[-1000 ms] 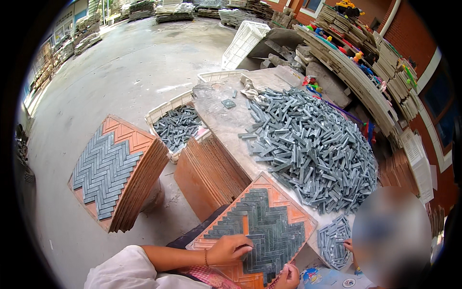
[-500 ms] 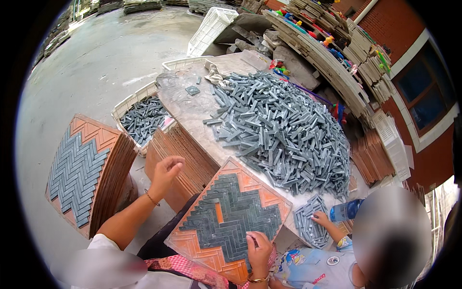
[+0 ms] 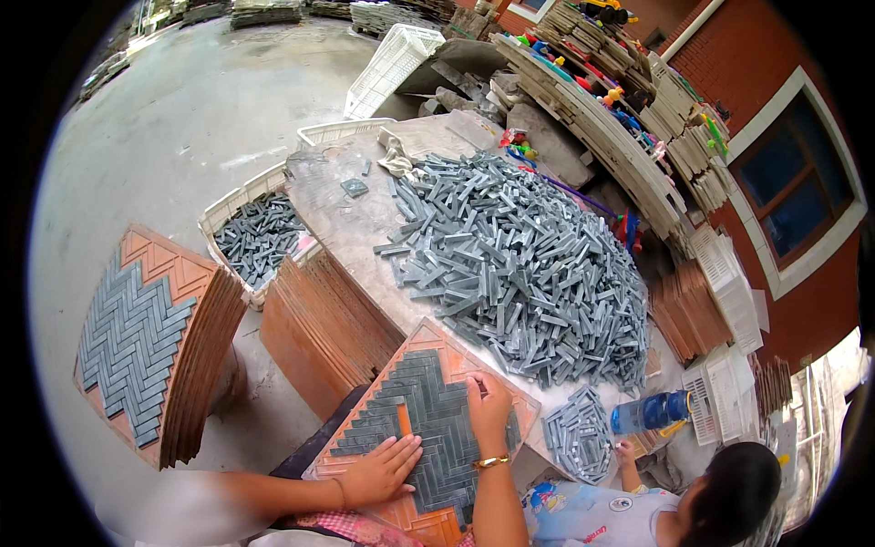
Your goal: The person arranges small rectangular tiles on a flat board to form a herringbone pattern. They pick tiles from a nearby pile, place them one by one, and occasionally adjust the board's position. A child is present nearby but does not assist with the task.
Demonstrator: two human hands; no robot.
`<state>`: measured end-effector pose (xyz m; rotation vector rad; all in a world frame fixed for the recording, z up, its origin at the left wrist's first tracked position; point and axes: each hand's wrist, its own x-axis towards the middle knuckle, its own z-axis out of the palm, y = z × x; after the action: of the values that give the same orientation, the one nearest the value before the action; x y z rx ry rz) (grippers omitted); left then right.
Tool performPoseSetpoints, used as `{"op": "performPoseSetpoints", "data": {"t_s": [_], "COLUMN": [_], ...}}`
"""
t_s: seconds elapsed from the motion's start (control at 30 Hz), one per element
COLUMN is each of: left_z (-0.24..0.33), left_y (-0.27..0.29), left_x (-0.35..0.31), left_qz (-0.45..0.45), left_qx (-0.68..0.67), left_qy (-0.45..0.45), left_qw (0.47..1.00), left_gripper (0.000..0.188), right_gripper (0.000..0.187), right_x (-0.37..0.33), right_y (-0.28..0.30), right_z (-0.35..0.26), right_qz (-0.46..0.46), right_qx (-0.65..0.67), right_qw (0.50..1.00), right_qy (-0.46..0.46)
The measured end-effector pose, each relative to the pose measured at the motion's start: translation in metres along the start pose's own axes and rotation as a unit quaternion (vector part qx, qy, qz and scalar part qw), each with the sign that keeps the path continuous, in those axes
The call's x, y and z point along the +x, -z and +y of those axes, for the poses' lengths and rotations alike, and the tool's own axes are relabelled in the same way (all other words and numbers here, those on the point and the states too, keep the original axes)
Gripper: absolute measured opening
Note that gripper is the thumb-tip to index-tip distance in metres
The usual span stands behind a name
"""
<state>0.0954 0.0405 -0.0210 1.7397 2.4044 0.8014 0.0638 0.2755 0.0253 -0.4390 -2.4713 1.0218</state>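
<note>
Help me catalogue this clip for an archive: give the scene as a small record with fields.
place: paved yard beside a red wall
left hand: palm down on the board
right hand: bent, at the board's right side; whether it holds a tile is unclear
board: orange, with dark tiles in a zigzag and one bare slot
table: heap of loose tiles
left side: board stack; crate of loose tiles
right side: another person's hand near a tile cluster; blue bottle

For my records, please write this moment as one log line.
left hand: flat on orange panel | right hand: curled over panel's right side, grip unclear | grey strip pile: on table
</note>
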Motion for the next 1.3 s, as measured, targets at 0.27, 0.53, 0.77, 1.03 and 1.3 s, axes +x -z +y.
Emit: {"op": "performPoseSetpoints", "data": {"t_s": [0.27, 0.53, 0.77, 1.03, 1.3], "left_z": [-0.004, 0.003, 0.002, -0.027, -0.046], "left_y": [-0.001, 0.01, 0.021, 0.046, 0.067], "left_x": [0.008, 0.0, -0.005, -0.027, -0.027], "left_qz": [-0.025, -0.028, 0.018, 0.096, 0.158], "left_qx": [0.053, 0.009, -0.066, -0.113, -0.106], "left_qy": [-0.006, 0.026, 0.012, 0.081, 0.149], "left_qw": [0.998, 0.999, 0.998, 0.986, 0.97], "left_gripper": [0.063, 0.068, 0.062, 0.049, 0.043], "right_gripper": [0.031, 0.026, 0.021, 0.033, 0.032], "right_x": [0.105, 0.114, -0.032, -0.095, -0.095], "right_y": [-0.033, -0.02, -0.011, -0.038, -0.033], "right_z": [-0.018, -0.001, -0.043, -0.048, -0.049], "right_qz": [0.098, 0.018, -0.053, -0.074, -0.06], "right_qx": [-0.206, -0.247, -0.082, -0.056, -0.057], "right_qw": [0.964, 0.945, 0.995, 0.995, 0.996], "right_qy": [0.135, 0.213, 0.006, -0.044, 0.022]}}
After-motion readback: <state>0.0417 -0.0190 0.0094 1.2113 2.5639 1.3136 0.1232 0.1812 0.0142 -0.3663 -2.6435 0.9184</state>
